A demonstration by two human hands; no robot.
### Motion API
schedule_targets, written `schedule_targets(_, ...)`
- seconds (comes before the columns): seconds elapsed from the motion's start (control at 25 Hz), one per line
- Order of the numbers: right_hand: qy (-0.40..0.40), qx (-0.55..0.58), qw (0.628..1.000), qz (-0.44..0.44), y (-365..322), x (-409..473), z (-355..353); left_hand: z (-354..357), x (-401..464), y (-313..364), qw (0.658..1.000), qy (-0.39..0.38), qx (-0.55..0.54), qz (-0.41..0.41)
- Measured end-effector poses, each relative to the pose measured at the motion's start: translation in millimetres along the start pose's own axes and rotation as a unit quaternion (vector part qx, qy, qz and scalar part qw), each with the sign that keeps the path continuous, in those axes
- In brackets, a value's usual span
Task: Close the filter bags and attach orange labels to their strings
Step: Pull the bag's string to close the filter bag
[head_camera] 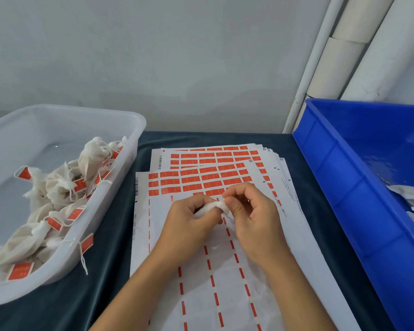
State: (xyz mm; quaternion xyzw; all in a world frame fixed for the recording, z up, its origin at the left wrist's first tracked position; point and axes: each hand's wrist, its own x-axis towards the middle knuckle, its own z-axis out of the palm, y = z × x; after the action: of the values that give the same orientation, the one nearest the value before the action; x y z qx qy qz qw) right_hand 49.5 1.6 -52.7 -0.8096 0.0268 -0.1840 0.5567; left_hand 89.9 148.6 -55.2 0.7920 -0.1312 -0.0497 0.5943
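In the head view, two hands meet over the top label sheet [215, 271]: the left hand [189, 225] grips one white filter bag [210, 207], mostly hidden in its curled fingers, while the right hand [251, 211] pinches its gathered end. Two bins flank the sheets: a clear tub [129, 130] holding a pile of labelled bags [58, 187] too tangled to count, and a blue crate [344, 168] cut off at the right edge. The bag's string is hard to make out.

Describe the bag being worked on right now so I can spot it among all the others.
Start at the label sheets in the middle, between the clear tub and the blue crate. Above them, the left hand and right hand pinch one small white bag. Unlike the tub's bags, it shows no orange label.
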Motion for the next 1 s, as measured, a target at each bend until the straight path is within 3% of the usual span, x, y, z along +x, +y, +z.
schedule_targets(0.36, 0.008, 0.019, 0.999, -0.04, -5.8, -0.8, 5.0, -7.7, -1.4, 8.0, 0.993, -0.074, -0.09, -0.033)
schedule_targets(0.72, 0.026, -0.07, 0.984, -0.164, -3.8, -7.0, 4.2, -9.6, 1.6, 5.8, 0.989, -0.034, -0.125, -0.069)
schedule_targets(1.0, 0.061, -0.148, 0.967, -0.197, 2.1, -6.4, 5.1, -8.3, 2.6, 2.6, 0.991, -0.011, -0.107, -0.082)
